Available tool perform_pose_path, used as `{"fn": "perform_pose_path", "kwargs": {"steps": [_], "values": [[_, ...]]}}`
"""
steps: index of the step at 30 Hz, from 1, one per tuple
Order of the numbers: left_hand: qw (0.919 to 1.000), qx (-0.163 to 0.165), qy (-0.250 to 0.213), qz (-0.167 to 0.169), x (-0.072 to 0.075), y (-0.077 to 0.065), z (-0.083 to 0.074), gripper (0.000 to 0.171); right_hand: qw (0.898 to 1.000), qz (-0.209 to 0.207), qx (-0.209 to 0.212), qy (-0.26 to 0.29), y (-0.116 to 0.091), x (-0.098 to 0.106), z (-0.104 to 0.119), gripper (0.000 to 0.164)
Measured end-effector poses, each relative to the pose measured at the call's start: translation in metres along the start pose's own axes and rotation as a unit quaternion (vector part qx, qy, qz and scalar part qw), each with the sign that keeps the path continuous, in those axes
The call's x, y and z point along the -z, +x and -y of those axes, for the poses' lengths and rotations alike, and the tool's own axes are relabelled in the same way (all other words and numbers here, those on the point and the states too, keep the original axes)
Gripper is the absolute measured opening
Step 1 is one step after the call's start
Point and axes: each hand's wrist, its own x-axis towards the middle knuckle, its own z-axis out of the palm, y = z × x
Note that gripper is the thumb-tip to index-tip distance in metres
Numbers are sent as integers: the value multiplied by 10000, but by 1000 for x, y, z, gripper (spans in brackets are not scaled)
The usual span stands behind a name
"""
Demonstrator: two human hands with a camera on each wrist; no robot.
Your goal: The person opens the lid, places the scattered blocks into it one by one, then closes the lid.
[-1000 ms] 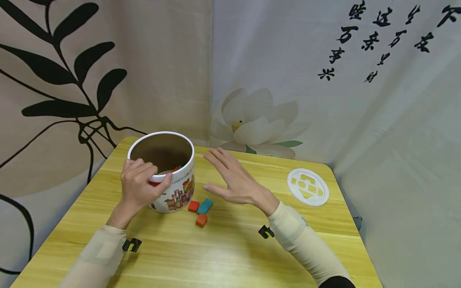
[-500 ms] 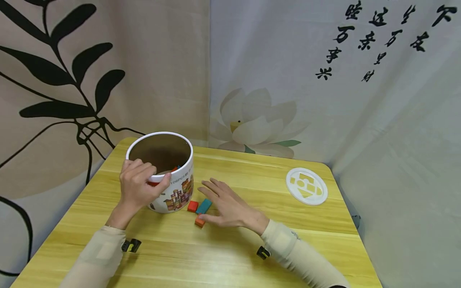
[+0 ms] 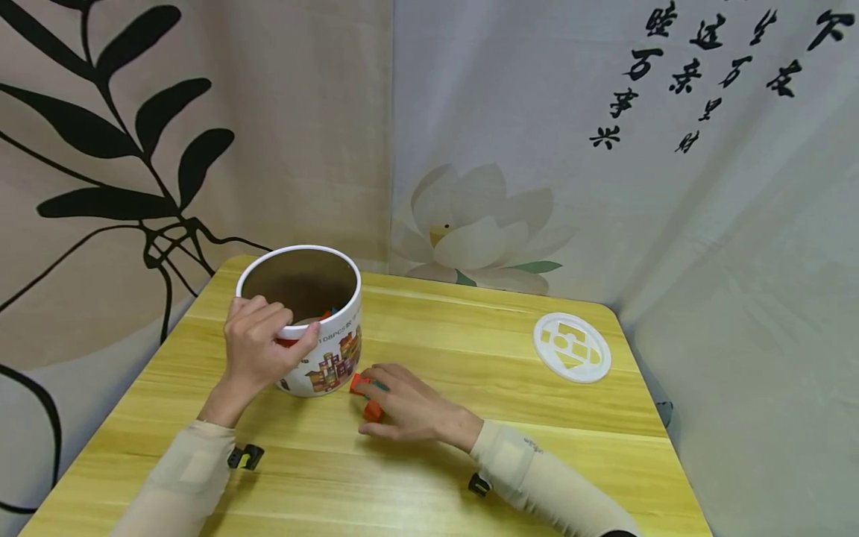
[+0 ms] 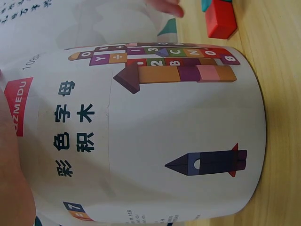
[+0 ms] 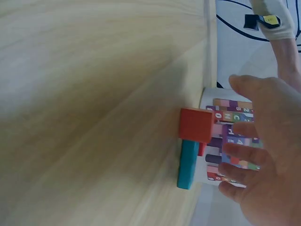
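My left hand (image 3: 262,339) grips the near rim of a white printed bucket (image 3: 335,358), thumb outside and fingers over the edge. A few coloured blocks show inside it. Just right of its base lie a red block (image 3: 357,384), an orange-red block (image 3: 372,411) and a blue block (image 5: 188,165), close together on the table. Over them hovers my right hand (image 3: 412,406), fingers spread and slightly bent, partly hiding the blue one in the head view. From the right wrist view, nothing sits between the fingers and thumb.
A white disc (image 3: 603,365) with cut-out shapes lies at the right rear of the wooden table (image 3: 510,321). Behind the table hangs a curtain (image 3: 470,112) printed with a flower, leaves and writing.
My right hand has come down and left, from above the table beside the bucket to over the loose blocks. The left hand and the bucket have stayed put.
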Motion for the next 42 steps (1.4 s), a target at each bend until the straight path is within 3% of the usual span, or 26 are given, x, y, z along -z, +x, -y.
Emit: {"fn": "perform_pose_path", "kwargs": {"steps": [17, 31, 42], "values": [[10000, 25, 36, 52, 1, 1, -1, 48, 9993, 105, 358, 41, -3, -15, 4, 22], [10000, 59, -14, 19, 1, 0, -1, 49, 9979, 286, 361, 457, -9, -7, 0, 20], [10000, 34, -14, -17, 0, 1, -1, 49, 9954, 51, 142, 950, -11, 24, -13, 18]]}}
